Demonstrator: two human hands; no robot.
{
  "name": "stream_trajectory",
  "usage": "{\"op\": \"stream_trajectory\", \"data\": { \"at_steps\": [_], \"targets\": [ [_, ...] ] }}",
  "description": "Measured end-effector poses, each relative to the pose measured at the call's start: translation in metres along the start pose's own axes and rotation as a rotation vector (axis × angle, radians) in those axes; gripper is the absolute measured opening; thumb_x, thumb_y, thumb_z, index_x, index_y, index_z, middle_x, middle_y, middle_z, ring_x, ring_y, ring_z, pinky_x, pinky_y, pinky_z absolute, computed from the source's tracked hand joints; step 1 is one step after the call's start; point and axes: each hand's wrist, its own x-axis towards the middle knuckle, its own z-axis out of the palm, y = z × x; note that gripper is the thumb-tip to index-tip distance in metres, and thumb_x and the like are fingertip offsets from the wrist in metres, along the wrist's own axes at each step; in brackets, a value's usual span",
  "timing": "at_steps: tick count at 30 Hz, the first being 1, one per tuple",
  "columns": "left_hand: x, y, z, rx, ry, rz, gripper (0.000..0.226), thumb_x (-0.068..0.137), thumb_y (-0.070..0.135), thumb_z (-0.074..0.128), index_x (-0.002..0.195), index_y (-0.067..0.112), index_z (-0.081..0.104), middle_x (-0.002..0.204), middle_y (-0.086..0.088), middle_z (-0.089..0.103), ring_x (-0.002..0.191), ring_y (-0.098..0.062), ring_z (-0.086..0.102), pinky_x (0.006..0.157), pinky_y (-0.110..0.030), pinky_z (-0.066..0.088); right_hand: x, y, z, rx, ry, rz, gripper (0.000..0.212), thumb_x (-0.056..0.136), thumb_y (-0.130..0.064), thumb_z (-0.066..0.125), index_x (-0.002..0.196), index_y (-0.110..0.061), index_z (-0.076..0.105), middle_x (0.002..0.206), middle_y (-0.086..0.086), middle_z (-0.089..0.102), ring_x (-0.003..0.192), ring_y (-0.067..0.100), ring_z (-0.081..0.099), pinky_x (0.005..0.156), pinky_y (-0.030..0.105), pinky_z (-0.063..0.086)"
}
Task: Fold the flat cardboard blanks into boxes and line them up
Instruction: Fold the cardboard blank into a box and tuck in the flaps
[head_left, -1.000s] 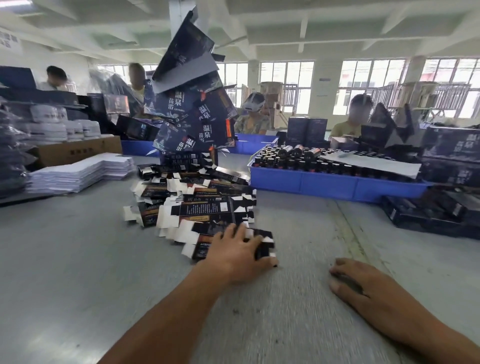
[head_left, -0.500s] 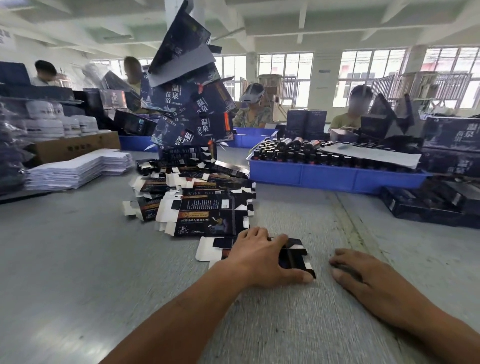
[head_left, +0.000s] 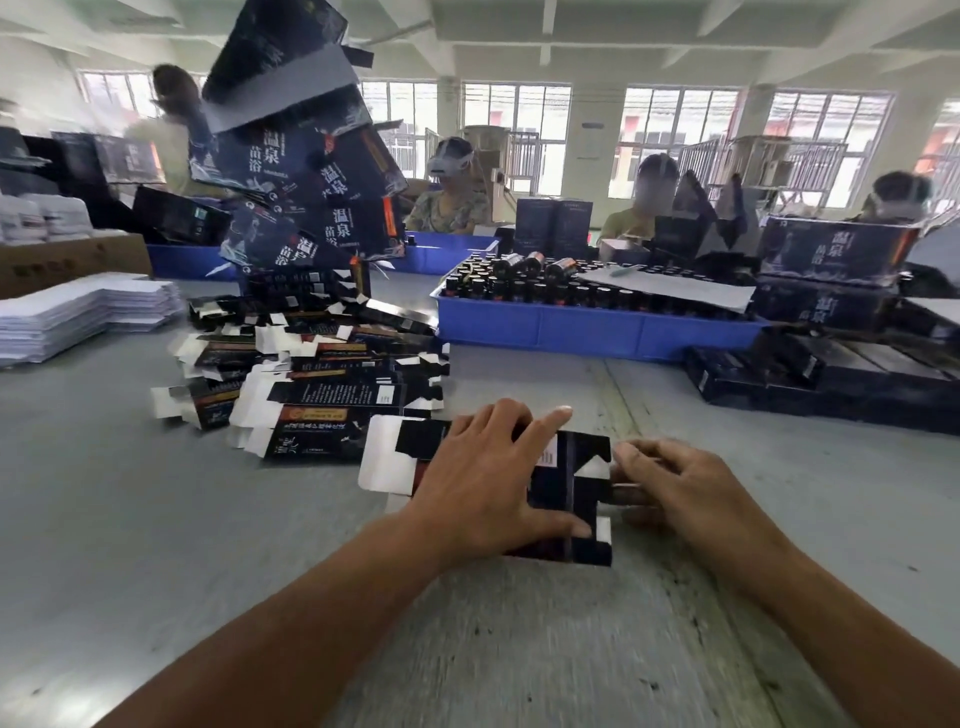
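We see one flat cardboard blank (head_left: 571, 483) lying on the grey table (head_left: 156, 545), just in front of the loose pile of blanks (head_left: 311, 374). Our left hand (head_left: 483, 483) lies on it — fingers spread and fairly straight, pressing it down, thumb along its near edge. Our right hand (head_left: 685, 493) meets its right end flaps — fingers curled; whether they actually pinch a flap we cannot tell.

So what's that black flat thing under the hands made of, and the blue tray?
The flat blank looks like thin printed cardboard: dark glossy face, plain white flaps, sharp creases. The left hand presses it flat. The blue tray looks like moulded plastic: smooth, even colour, slightly shiny walls.
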Motion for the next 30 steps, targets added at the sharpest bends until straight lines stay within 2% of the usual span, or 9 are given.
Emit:
{"op": "stream_trajectory", "data": {
  "at_steps": [2, 4, 9, 13, 17, 21, 23, 27, 30],
  "targets": [
    [-0.001, 0.005, -0.002, -0.007, 0.062, 0.036, 0.103, 0.071, 0.092, 0.047, 0.152, 0.036, 0.015, 0.128, 0.004, 0.038, 0.117, -0.014, 0.038, 0.108, -0.034, 0.029, -0.003, -0.005, 0.001, 0.185, -0.109, 0.076, 0.021, 0.098, -0.037, 0.060, 0.104, -0.022, 0.074, 0.097, 0.003, 0.078, 0.087, 0.023, 0.076, 0.069, 0.032, 0.060],
    [-0.003, 0.008, -0.003, -0.005, 0.063, 0.067, 0.104, 0.071, 0.093, 0.044, 0.152, 0.036, 0.015, 0.131, 0.005, 0.037, 0.120, -0.014, 0.037, 0.109, -0.033, 0.025, -0.005, -0.007, 0.002, 0.189, -0.116, 0.068, 0.019, 0.098, -0.029, 0.062, 0.096, -0.019, 0.078, 0.094, 0.008, 0.078, 0.085, 0.028, 0.076, 0.067, 0.031, 0.060],
    [-0.005, 0.009, -0.002, -0.058, -0.090, 0.123, 0.121, 0.062, 0.100, 0.040, 0.156, 0.039, -0.004, 0.157, 0.009, 0.016, 0.141, -0.010, 0.012, 0.117, -0.032, -0.002, -0.001, -0.011, -0.008, 0.359, 0.007, 0.121, 0.022, 0.094, -0.020, 0.067, 0.075, -0.017, 0.077, 0.082, 0.011, 0.074, 0.073, 0.026, 0.073, 0.061, 0.035, 0.058],
    [-0.006, 0.010, 0.002, -0.105, -0.153, 0.120, 0.127, 0.058, 0.102, 0.044, 0.152, 0.044, -0.018, 0.162, 0.016, 0.003, 0.145, -0.005, 0.003, 0.111, -0.021, -0.017, 0.003, -0.008, -0.015, 0.416, 0.034, 0.162, 0.013, 0.092, -0.018, 0.068, 0.083, -0.010, 0.073, 0.081, 0.013, 0.071, 0.069, 0.024, 0.070, 0.064, 0.036, 0.058],
    [-0.006, 0.013, 0.001, -0.137, -0.155, 0.095, 0.130, 0.054, 0.103, 0.045, 0.150, 0.048, -0.023, 0.164, 0.017, -0.002, 0.148, -0.006, 0.002, 0.115, -0.026, -0.010, 0.000, -0.008, -0.014, 0.386, -0.032, 0.123, 0.020, 0.094, -0.023, 0.066, 0.078, -0.018, 0.076, 0.084, 0.010, 0.073, 0.073, 0.023, 0.072, 0.067, 0.037, 0.060],
    [-0.007, 0.013, -0.001, -0.139, -0.089, 0.047, 0.131, 0.054, 0.102, 0.048, 0.151, 0.046, -0.019, 0.158, 0.017, 0.012, 0.143, -0.009, 0.014, 0.118, -0.031, 0.008, -0.003, -0.011, -0.015, 0.382, -0.043, 0.091, 0.031, 0.099, -0.044, 0.058, 0.097, -0.021, 0.078, 0.097, 0.009, 0.077, 0.084, 0.025, 0.075, 0.071, 0.036, 0.060],
    [-0.006, 0.011, -0.004, -0.114, -0.039, 0.012, 0.128, 0.057, 0.101, 0.047, 0.152, 0.044, -0.016, 0.157, 0.013, 0.021, 0.140, -0.011, 0.022, 0.118, -0.033, 0.015, -0.004, -0.014, -0.015, 0.374, -0.017, 0.073, 0.031, 0.098, -0.048, 0.057, 0.099, -0.024, 0.077, 0.095, 0.004, 0.077, 0.083, 0.023, 0.075, 0.070, 0.035, 0.060],
    [-0.005, 0.010, -0.012, -0.106, 0.069, -0.020, 0.117, 0.061, 0.098, 0.047, 0.153, 0.038, 0.005, 0.145, 0.009, 0.042, 0.131, -0.014, 0.039, 0.116, -0.036, 0.026, -0.008, -0.017, -0.014, 0.245, 0.065, -0.050, 0.011, 0.095, -0.031, 0.067, 0.098, -0.020, 0.067, 0.092, 0.001, 0.077, 0.081, 0.019, 0.075, 0.066, 0.029, 0.059],
    [-0.007, 0.012, -0.016, -0.122, 0.122, 0.004, 0.106, 0.063, 0.096, 0.048, 0.146, 0.037, 0.018, 0.138, 0.008, 0.048, 0.124, -0.015, 0.048, 0.111, -0.038, 0.034, -0.011, -0.019, -0.010, 0.123, 0.074, -0.153, 0.010, 0.092, -0.021, 0.071, 0.089, -0.024, 0.062, 0.091, -0.003, 0.077, 0.080, 0.014, 0.074, 0.063, 0.024, 0.058]
  ]
}}
